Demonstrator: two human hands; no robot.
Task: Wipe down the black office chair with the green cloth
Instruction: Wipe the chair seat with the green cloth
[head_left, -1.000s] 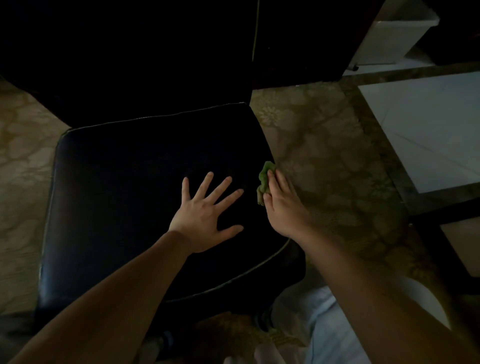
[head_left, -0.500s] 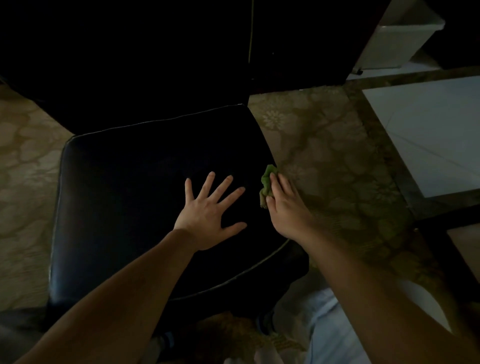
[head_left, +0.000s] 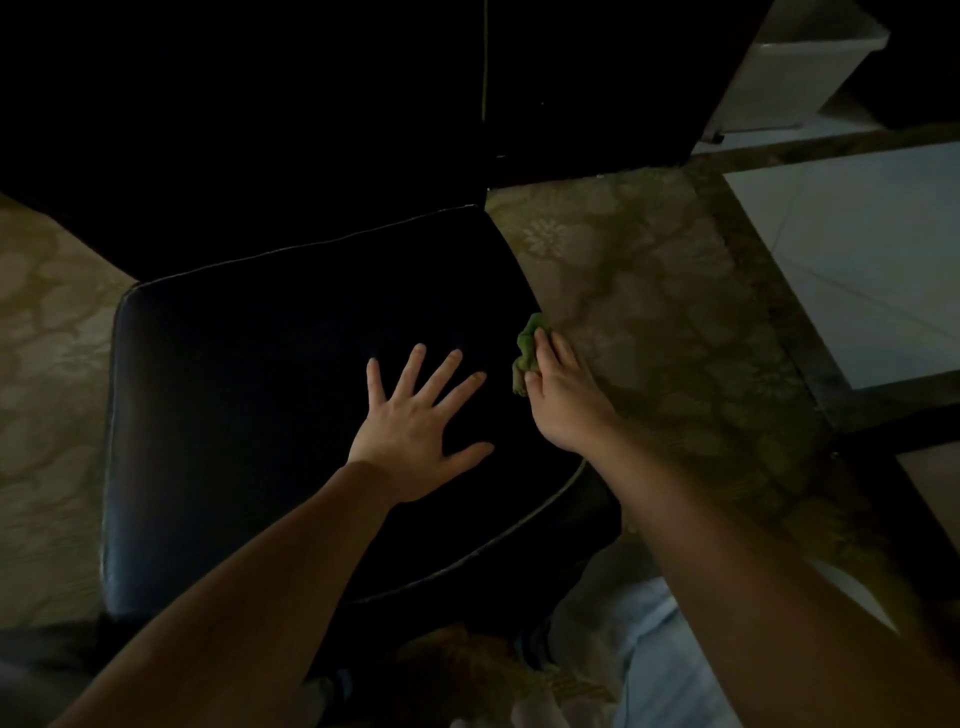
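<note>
The black office chair (head_left: 249, 415) fills the middle of the view, its seat edged with pale piping and standing on a patterned carpet (head_left: 649, 312). The left hand (head_left: 410, 436) rests flat on the seat's right half, fingers straight and spread wide. Just beside it, the right hand (head_left: 566, 400) lies over the seat's right edge, fingers pressed together and thumb alongside – holding the bunched green cloth (head_left: 527, 345) against that edge.
</note>
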